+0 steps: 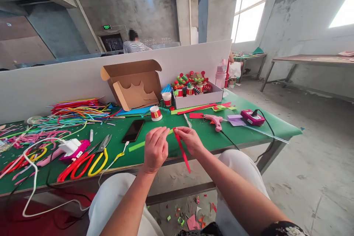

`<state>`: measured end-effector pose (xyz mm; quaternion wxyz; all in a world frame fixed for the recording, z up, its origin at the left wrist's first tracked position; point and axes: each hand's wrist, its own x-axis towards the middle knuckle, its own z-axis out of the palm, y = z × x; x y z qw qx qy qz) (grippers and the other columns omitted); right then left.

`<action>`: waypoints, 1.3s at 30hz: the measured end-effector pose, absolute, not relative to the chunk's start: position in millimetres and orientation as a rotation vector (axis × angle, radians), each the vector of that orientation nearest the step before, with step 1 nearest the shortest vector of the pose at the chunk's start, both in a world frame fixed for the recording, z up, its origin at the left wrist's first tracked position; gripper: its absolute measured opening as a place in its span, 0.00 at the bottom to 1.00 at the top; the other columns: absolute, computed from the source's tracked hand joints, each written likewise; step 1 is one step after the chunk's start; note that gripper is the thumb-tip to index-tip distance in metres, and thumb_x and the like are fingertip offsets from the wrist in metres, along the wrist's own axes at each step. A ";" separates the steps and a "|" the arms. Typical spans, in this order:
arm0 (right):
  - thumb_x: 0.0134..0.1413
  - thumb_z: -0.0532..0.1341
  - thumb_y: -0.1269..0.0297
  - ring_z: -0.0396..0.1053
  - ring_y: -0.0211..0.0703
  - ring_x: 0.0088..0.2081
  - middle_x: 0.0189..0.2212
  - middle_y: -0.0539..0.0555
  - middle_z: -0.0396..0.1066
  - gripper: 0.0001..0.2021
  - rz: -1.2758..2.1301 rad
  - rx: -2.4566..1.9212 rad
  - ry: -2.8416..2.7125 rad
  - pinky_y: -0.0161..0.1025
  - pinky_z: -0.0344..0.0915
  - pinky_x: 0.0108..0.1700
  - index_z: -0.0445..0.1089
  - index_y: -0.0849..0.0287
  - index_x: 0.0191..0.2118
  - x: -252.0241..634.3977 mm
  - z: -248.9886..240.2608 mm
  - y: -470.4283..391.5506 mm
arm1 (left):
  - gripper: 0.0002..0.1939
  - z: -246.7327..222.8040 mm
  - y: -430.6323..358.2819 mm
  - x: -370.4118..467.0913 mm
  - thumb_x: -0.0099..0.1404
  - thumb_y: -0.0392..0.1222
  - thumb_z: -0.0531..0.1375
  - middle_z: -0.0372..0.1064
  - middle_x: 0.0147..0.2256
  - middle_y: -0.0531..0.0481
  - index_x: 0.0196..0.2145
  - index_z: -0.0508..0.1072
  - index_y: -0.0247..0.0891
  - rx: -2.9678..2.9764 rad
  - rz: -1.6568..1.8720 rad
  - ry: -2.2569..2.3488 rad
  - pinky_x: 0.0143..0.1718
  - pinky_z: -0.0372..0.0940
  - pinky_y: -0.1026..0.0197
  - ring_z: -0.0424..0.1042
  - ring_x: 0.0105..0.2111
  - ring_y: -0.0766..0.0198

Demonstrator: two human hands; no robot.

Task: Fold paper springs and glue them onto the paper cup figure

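Observation:
Just over the table's front edge, my left hand (157, 148) is closed on a green paper strip (137, 146), whose free end sticks out to the left. My right hand (189, 139) pinches a red paper strip (182, 153) that hangs down past the edge. Between my fingertips the two strips meet; whether they are joined there I cannot tell. Behind my hands stands a red and white paper cup (156, 113) with a coiled green strip (163, 109) beside it. To the right lie a white pen-like tool (187, 121) and a pink glue gun (215, 121).
At left are scissors (101, 155), a power strip (73, 151), a phone (133, 130) and many pipe cleaners (74, 116). A cardboard box (135, 84) and a white box (197, 99) of paper figures stand behind. Another power strip (252, 117) sits right, its cord hanging over the edge.

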<state>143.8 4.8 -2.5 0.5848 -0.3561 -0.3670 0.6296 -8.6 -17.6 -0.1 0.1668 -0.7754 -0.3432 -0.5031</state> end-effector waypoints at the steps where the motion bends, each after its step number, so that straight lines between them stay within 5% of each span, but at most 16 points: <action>1: 0.28 0.75 0.57 0.62 0.31 0.23 0.20 0.47 0.71 0.16 1.448 -0.835 -0.820 0.33 0.60 0.30 0.77 0.60 0.26 143.6 -3.0 5.9 | 0.15 -0.1 -19.4 -7.2 0.63 0.29 0.53 0.74 0.40 0.42 0.45 0.74 0.38 -2.204 -1.483 -1.006 0.48 0.65 0.50 0.70 0.43 0.55; 4: 0.28 0.75 0.58 0.61 0.30 0.22 0.20 0.46 0.69 0.16 1.486 -0.799 -0.744 0.32 0.59 0.28 0.76 0.59 0.26 143.8 -3.0 7.2 | 0.09 -2.9 -20.8 -0.4 0.65 0.38 0.54 0.74 0.31 0.47 0.34 0.75 0.39 -2.331 -1.610 -1.318 0.38 0.66 0.57 0.71 0.33 0.60; 10: 0.26 0.76 0.58 0.63 0.30 0.24 0.23 0.46 0.70 0.16 1.578 -0.709 -0.796 0.32 0.62 0.31 0.74 0.60 0.24 140.8 0.1 0.4 | 0.17 -3.6 -13.0 6.1 0.60 0.55 0.58 0.71 0.24 0.51 0.28 0.74 0.36 -2.737 -2.090 -1.971 0.28 0.62 0.63 0.68 0.26 0.63; 19: 0.30 0.75 0.59 0.62 0.30 0.22 0.21 0.46 0.69 0.15 1.748 -0.720 -0.995 0.32 0.61 0.30 0.73 0.61 0.24 145.7 -0.7 0.8 | 0.15 7.0 -17.5 2.7 0.57 0.52 0.62 0.71 0.24 0.50 0.28 0.76 0.35 -2.826 -2.339 -1.930 0.33 0.63 0.62 0.68 0.29 0.62; 39: 0.35 0.73 0.54 0.69 0.34 0.24 0.21 0.49 0.73 0.16 1.673 -0.848 -1.401 0.34 0.66 0.32 0.76 0.62 0.27 163.8 5.9 5.0 | 0.15 12.8 -17.8 -10.7 0.56 0.49 0.62 0.65 0.18 0.54 0.21 0.74 0.35 -3.154 -1.858 -1.950 0.25 0.54 0.65 0.59 0.22 0.67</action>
